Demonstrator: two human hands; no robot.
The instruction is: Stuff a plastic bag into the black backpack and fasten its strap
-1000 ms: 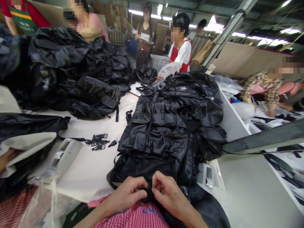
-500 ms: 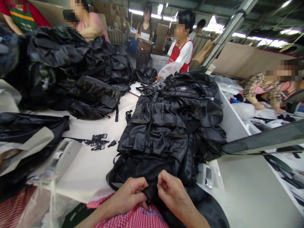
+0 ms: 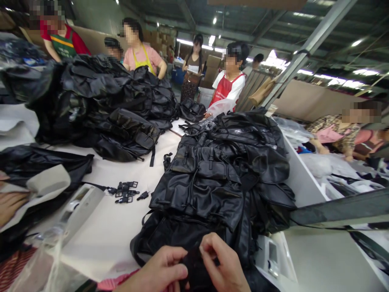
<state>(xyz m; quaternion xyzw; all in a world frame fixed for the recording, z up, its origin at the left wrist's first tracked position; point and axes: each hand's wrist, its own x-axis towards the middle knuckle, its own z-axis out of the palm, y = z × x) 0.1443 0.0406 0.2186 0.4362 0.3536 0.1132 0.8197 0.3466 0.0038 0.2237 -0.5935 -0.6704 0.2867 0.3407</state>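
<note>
Both my hands are at the bottom edge of the head view, close together. My left hand (image 3: 159,269) and my right hand (image 3: 223,265) are closed, pinching a black strap or fabric piece (image 3: 194,265) between them. The piece belongs to a black leather-like backpack (image 3: 179,233) lying right in front of me. Behind it a stack of black backpacks (image 3: 225,162) stretches away along the white table (image 3: 121,219). A small heap of black plastic buckles (image 3: 126,190) lies on the table to the left of the stack.
A big pile of black bags (image 3: 100,101) fills the far left. A clear plastic bag (image 3: 45,259) and a white device (image 3: 82,207) sit at my near left. Several people stand or bend around the tables. A slanted metal post (image 3: 304,48) rises at right.
The camera has tilted up, so my hands sit lower in the picture and more of the room shows. My fingers keep working the black piece; the right hand's fingers have shifted over it.
</note>
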